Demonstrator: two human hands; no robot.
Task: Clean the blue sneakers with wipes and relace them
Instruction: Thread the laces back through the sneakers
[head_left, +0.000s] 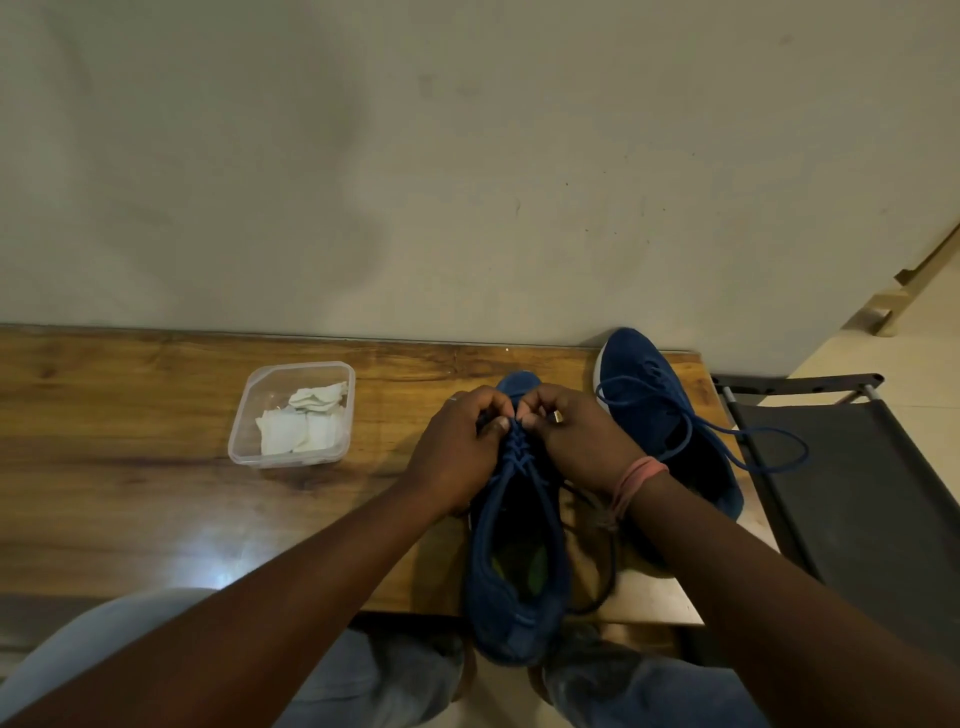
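Your left hand (457, 447) and right hand (576, 441) pinch the lace (517, 447) in a tight grip atop the near sneaker (519, 571), overhanging the worktop's (130, 467) front edge.

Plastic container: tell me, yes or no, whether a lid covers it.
No. The plastic container stands open on the table, with the white wipes inside plainly exposed.

On the wooden worktop (130, 415), a clear plastic tub (244, 441) holding white wipes (304, 428) sits left of two blue sneakers (514, 571); a dark folding chair (857, 493) stands right.
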